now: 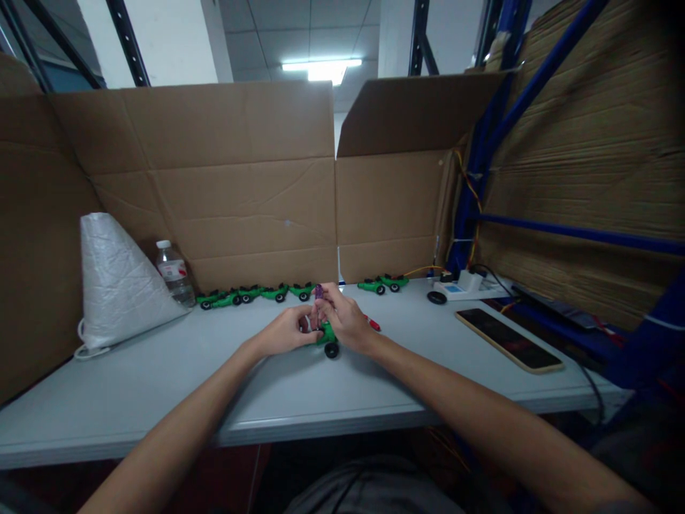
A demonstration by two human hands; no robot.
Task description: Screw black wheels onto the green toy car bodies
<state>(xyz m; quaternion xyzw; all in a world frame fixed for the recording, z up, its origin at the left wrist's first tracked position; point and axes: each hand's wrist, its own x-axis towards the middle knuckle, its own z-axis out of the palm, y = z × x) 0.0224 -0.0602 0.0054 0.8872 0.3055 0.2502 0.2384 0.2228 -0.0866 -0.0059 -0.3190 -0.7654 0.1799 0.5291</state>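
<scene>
My left hand is closed around a green toy car with black wheels, holding it just above the table's middle. Fingers of my right hand pinch a small purple piece that stands upright over the car; its exact kind is too small to tell. Both hands nearly touch, and they hide much of the car. Just past my right wrist a slim red object lies on the white table.
Several green toy cars line the back edge. To the left stand a silvery bag and a water bottle. A phone, a black ring and a power strip lie right. Cardboard walls enclose the table.
</scene>
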